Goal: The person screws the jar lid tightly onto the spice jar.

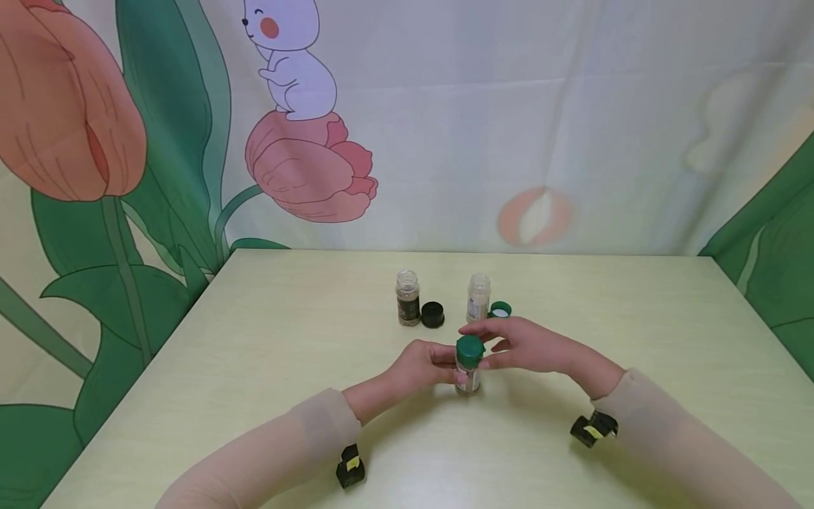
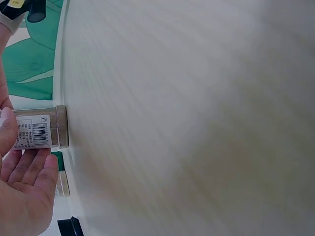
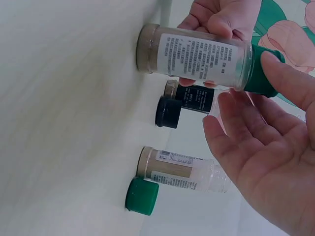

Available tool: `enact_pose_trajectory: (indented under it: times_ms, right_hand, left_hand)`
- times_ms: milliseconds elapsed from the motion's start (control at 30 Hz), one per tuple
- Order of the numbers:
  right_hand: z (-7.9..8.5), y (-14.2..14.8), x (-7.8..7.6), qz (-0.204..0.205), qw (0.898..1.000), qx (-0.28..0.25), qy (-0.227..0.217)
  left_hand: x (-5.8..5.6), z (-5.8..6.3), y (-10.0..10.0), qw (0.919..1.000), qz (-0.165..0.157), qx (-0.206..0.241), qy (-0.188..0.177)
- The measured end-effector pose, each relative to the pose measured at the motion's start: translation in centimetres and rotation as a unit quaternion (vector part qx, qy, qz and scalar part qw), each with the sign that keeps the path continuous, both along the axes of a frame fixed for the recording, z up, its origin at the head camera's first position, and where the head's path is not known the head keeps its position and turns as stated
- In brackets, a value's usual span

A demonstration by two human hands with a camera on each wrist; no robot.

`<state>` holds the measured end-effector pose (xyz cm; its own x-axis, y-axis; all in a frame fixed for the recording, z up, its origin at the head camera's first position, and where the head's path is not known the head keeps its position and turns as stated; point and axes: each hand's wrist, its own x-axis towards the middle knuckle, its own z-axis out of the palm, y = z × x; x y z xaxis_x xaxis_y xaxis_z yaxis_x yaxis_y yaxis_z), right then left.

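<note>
A clear spice jar [image 1: 469,382] with a green cap [image 1: 470,349] stands upright on the table. Its pale printed label [image 3: 197,58] faces the right wrist camera, and brownish powder shows through the base. My left hand [image 1: 416,371] grips the jar's body from the left, thumb in front and fingers behind. From the right, my right hand [image 1: 524,345] reaches round the cap with loosely bent, spread fingers. Its thumb [image 3: 283,73] overlaps the cap's side in the right wrist view, while the other visible fingers extend below the jar's neck.
Behind the hands stand two uncapped jars: one with a black label [image 1: 408,300], beside a black cap [image 1: 432,315], and one with a light label [image 1: 478,298], beside an upturned green cap [image 1: 500,309]. A printed curtain [image 1: 445,141] hangs along the table's [image 1: 305,318] far edge.
</note>
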<state>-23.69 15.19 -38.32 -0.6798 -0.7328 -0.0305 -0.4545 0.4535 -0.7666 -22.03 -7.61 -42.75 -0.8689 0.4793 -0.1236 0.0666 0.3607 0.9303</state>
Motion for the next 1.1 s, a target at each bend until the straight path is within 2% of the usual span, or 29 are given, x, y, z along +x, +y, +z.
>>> enact_pose_trajectory:
  times_ms: [133,300,800,1100]
  right_hand:
    - [0.3,-0.1,-0.1,0.013,1.000,-0.004,-0.006]
    - [0.4,-0.3,0.1,0.006,1.000,-0.004,-0.005]
    - [-0.7,-0.8,0.6,-0.063,0.998,0.004,0.018]
    - [-1.0,-1.1,1.0,-0.090,0.996,-0.008,0.025]
  left_hand:
    - [0.0,0.0,0.0,1.0000,0.001,0.000,0.001]
    - [0.1,0.2,-0.1,1.0000,0.000,0.003,0.000]
    - [0.0,0.0,-0.2,1.0000,-0.005,0.002,0.005]
    - [0.2,0.2,-0.1,1.0000,-0.004,0.001,0.004]
